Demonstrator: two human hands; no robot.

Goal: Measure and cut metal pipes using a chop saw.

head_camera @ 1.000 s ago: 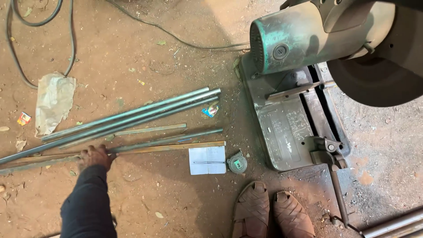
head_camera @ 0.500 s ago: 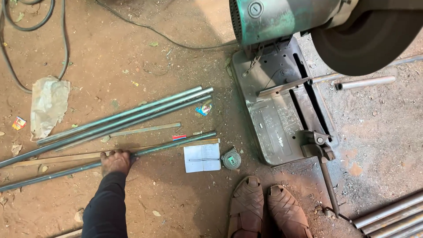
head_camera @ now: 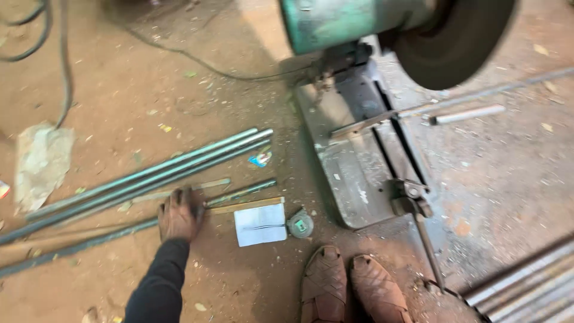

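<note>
Steel rod (head_camera: pixel 89 242) lay on the dirt floor (head_camera: pixel 149 90) under your left hand (head_camera: pixel 178 214), fingers flat and spread, pressing it down rather than gripping it (your right hand was out of view). Just beside it lay a white paper (head_camera: pixel 260 225) and a tape measure (head_camera: pixel 300 224). The rod could have rolled under a loose palm, towards your sandalled feet (head_camera: pixel 353 287) near the chop saw (head_camera: pixel 371 149)
</note>
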